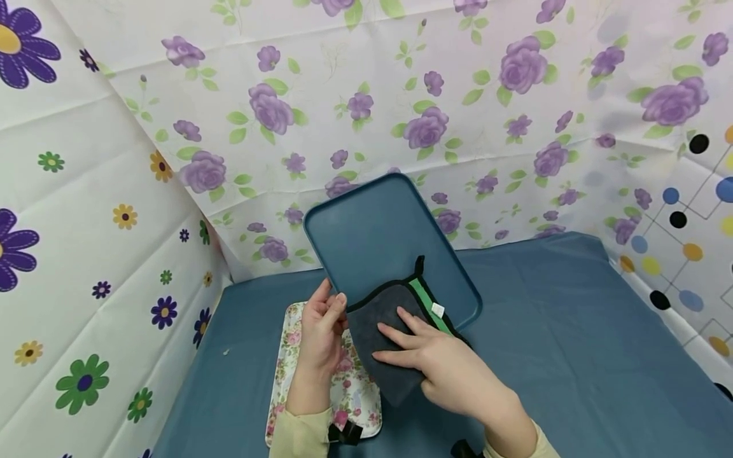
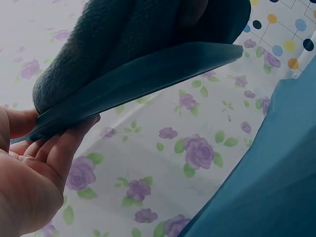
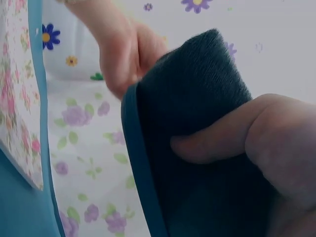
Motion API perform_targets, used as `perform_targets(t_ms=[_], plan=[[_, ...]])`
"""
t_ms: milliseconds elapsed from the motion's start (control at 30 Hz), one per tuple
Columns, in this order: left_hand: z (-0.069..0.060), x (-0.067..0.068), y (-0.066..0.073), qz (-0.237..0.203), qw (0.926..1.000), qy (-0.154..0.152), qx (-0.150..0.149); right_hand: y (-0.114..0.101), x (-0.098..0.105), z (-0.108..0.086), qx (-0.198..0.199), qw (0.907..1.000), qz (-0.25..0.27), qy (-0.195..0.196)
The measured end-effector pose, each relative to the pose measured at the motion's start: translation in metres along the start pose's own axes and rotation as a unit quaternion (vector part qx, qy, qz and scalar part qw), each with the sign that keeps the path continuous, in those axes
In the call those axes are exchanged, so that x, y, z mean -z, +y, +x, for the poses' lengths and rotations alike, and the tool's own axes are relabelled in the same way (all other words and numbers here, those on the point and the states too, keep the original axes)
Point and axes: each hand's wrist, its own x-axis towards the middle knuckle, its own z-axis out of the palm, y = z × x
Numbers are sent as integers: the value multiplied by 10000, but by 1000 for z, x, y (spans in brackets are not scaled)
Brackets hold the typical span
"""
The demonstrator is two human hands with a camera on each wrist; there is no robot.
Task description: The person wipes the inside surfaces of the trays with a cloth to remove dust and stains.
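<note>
My left hand [image 1: 322, 327] grips the left edge of a blue rectangular tray [image 1: 380, 232], thumb on top and fingers underneath. The tray is held up at a tilt above the table. Over its lower near part lies a dark grey cloth [image 1: 395, 383] with black edging, a green strip, a white label and a black loop. My right hand [image 1: 443, 366] rests on the cloth with its fingers spread and nearly straight. In the right wrist view, the thumb [image 3: 212, 138] lies along the cloth's fuzzy surface. Part of the tray's lower edge is hidden by cloth and hand.
A white tray with a pink floral print [image 1: 357, 397] lies on the blue-covered table [image 1: 572, 343], below my left forearm. Patterned cloth walls stand around the table, with purple roses [image 1: 426, 127] at the back.
</note>
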Motion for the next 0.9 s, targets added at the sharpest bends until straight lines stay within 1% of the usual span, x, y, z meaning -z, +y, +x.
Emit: perform_targets(t_ms=[100, 233, 400, 567, 767, 900], plan=[[-1, 1, 1, 11, 10000, 56, 52, -3, -2, 1, -46, 9999, 21, -89], [0, 2, 2, -81, 9999, -131, -50, 1, 1, -1, -194, 9992, 269, -228], [2, 2, 1, -255, 9990, -341, -164, 10, 11, -9, -349, 9961, 713, -372], [7, 1, 3, -363, 9977, -475, -307, 20, 23, -13, -561, 9945, 847, -263], [2, 5, 4, -344, 9975, -510, -350, 30, 27, -24, -1105, 9873, 1140, -92], [2, 7, 3, -385, 9971, -502, -422, 36, 30, -27, -1392, 9852, 999, 100]])
